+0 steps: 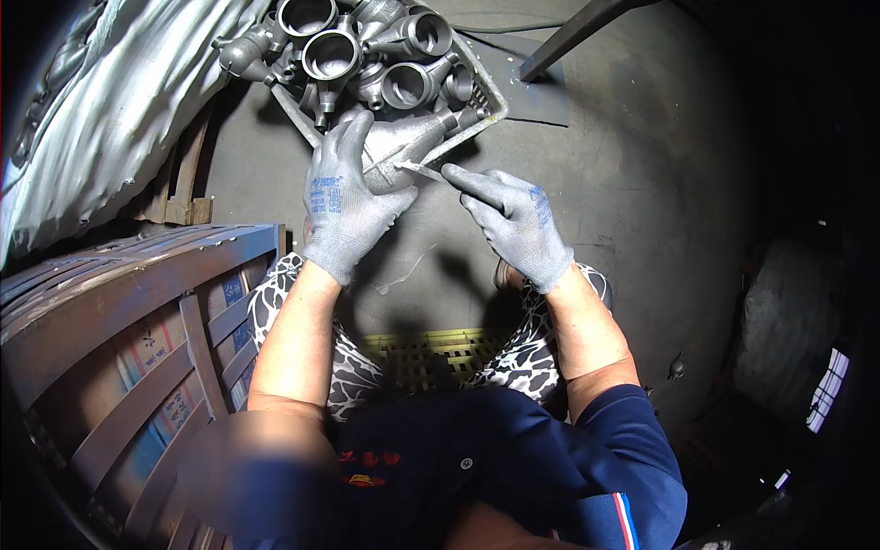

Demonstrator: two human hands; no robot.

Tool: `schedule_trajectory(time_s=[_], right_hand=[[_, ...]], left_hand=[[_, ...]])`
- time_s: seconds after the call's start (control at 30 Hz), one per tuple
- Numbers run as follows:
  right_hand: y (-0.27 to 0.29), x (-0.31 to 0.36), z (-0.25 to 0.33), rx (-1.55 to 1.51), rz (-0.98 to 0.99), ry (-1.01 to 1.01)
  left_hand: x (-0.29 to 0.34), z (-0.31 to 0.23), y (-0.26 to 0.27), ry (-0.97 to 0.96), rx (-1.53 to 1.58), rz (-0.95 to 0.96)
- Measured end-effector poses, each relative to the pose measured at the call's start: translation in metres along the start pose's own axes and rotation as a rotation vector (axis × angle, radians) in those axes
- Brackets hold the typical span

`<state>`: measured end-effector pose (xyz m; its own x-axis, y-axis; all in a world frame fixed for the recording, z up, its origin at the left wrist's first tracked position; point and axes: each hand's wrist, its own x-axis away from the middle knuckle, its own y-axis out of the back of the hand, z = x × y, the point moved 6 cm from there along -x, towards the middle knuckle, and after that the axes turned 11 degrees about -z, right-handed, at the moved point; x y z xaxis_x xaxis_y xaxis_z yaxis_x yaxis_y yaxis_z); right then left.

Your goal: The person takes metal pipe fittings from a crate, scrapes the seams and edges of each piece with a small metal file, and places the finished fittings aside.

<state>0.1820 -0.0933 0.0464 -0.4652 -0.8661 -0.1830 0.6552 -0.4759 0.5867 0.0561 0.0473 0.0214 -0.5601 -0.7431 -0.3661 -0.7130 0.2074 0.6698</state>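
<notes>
My left hand (346,197), in a grey coated glove, is closed around a rough grey metal casting (403,142). The casting is wide at my palm and narrows toward a stub at the far right. It lies over the near rim of a crate (490,87). My right hand (513,215), gloved alike, grips a slim hand tool (423,171) with a narrow metal blade. The tool's tip meets the casting's near side; whether it is a file or a scraper I cannot make out. Several similar hollow castings (332,57) with round open mouths are heaped in the crate.
A slatted metal frame (147,289) with printed cartons behind it stands at the left. White sacking (110,119) is piled at the upper left. A dark metal leg (573,41) slants over the floor (660,156) at the top right. Yellow plastic grating (426,348) shows between my legs.
</notes>
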Motion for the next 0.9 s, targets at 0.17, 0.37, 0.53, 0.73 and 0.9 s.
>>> schedule_trajectory(time_s=[0.17,0.37,0.53,0.73,0.9], right_hand=[[-0.001,0.001,-0.001,0.076,-0.015,0.029],[-0.002,0.003,0.002,0.196,0.021,0.016],[-0.001,0.004,-0.009,0.072,-0.009,0.025],[0.000,0.003,-0.009,0.119,0.020,0.020],[0.001,0.002,-0.011,0.170,0.047,0.009]], left_hand=[[0.001,0.002,-0.003,0.072,-0.024,0.074],[0.001,0.001,-0.004,-0.018,-0.079,0.013],[0.002,0.002,-0.006,0.050,-0.073,0.072],[0.002,0.002,-0.006,0.062,-0.034,0.083],[0.004,0.003,-0.010,0.094,-0.030,0.120]])
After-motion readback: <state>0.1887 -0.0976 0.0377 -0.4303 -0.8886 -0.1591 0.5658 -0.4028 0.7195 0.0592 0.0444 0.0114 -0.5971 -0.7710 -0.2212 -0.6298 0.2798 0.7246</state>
